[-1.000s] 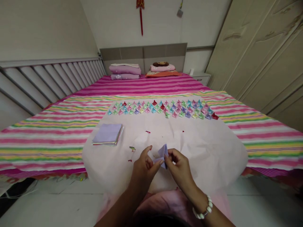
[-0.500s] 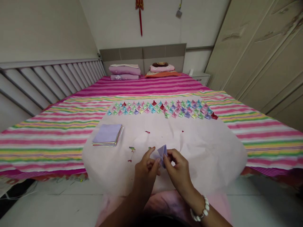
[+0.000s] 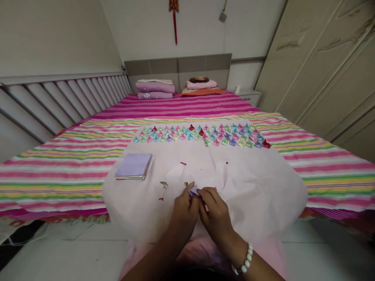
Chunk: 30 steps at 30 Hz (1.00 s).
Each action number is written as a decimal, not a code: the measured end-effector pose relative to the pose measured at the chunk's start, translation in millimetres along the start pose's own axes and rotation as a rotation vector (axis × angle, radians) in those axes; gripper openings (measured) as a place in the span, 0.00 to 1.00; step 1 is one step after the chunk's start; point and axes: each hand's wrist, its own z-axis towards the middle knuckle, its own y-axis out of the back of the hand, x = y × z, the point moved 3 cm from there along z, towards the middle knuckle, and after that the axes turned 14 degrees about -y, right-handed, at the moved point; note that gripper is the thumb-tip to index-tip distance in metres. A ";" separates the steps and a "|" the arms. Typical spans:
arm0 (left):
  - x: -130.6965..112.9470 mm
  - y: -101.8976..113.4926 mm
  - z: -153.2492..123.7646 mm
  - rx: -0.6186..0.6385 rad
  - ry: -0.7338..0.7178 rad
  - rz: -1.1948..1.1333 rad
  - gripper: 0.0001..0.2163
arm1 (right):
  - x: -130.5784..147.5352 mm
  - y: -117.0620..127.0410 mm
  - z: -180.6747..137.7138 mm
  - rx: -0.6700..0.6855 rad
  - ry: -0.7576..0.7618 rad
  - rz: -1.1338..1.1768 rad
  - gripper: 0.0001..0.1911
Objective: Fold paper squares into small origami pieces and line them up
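My left hand and my right hand are pressed together over a small lilac folded paper, both pinching it low against the pale pink sheet spread on the bed. Only a corner of the paper shows between my fingertips. My right wrist wears a white bead bracelet. A stack of square papers with a lilac sheet on top lies to the left of my hands. Several small folded paper pieces in many colours stand in rows at the far edge of the sheet.
The bed has a striped pink, green and yellow cover. Folded bedding and pillows lie at the headboard. A slatted rail runs along the left, wardrobe doors stand at right. Tiny paper scraps dot the sheet.
The lilac paper stood up between my fingers before; now both hands have closed over it and pressed it down, and they have shifted slightly forward.
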 end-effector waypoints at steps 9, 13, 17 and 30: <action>-3.6 0.0 1.9 -0.021 -0.053 0.067 0.23 | 1.5 3.9 3.0 -0.097 -0.003 0.038 0.17; -0.7 -0.4 3.9 -0.044 0.008 -0.045 0.23 | 4.4 3.6 2.3 -0.073 0.024 0.070 0.18; -0.2 0.4 6.2 -0.094 0.080 -0.113 0.23 | 7.0 2.6 1.2 -0.080 0.090 0.050 0.19; -5.4 4.1 2.1 -0.136 -0.116 -0.085 0.20 | 10.0 5.7 0.0 -0.133 0.107 0.100 0.23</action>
